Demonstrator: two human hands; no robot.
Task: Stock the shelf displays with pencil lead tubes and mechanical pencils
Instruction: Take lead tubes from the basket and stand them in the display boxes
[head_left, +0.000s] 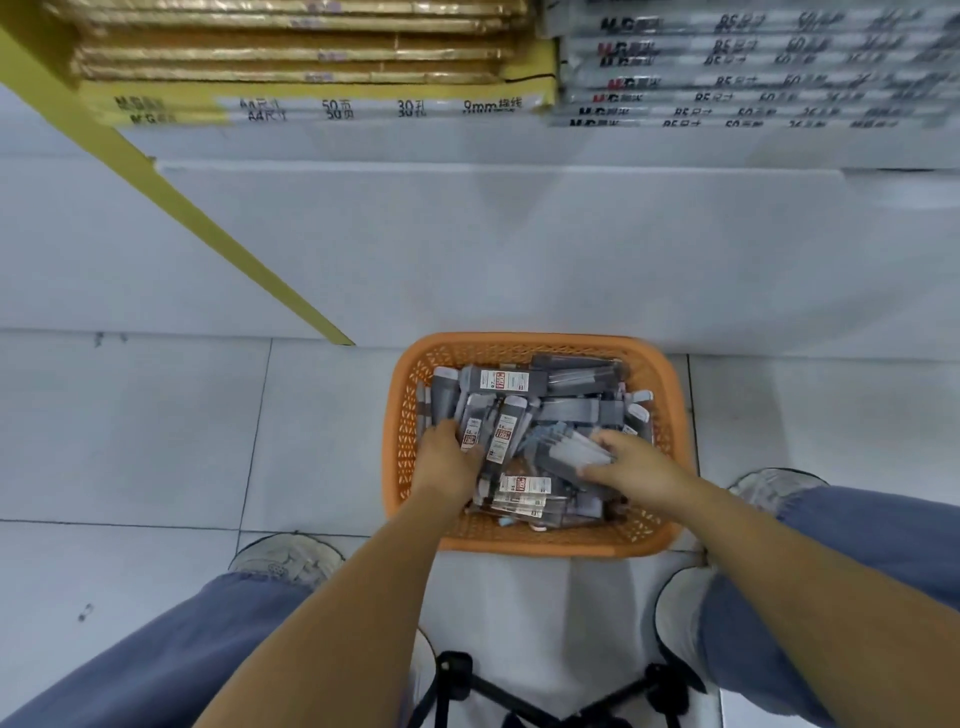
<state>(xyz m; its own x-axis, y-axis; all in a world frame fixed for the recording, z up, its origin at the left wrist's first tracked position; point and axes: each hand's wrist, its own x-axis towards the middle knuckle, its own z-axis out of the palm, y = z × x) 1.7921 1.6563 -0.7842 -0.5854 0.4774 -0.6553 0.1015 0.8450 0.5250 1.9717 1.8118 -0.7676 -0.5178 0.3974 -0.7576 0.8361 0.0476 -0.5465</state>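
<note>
— Head view: what is held, and why there?

— Pencil lead tubes (503, 435) are heaped in an orange basket (524, 543) on the floor. The left hand (445, 457) is closed on tubes. The right hand (631, 465) has its grip closed on a pale pack (579, 451), probably being gathered for shelving.

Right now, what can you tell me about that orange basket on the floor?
The orange plastic lattice-walled basket is rectangular with rounded corners and sits upright on the pale tiled floor before a white shelf base. It is heaped with grey pencil lead tubes. Both hands reach in: the left hand and right hand touch tubes.
</note>
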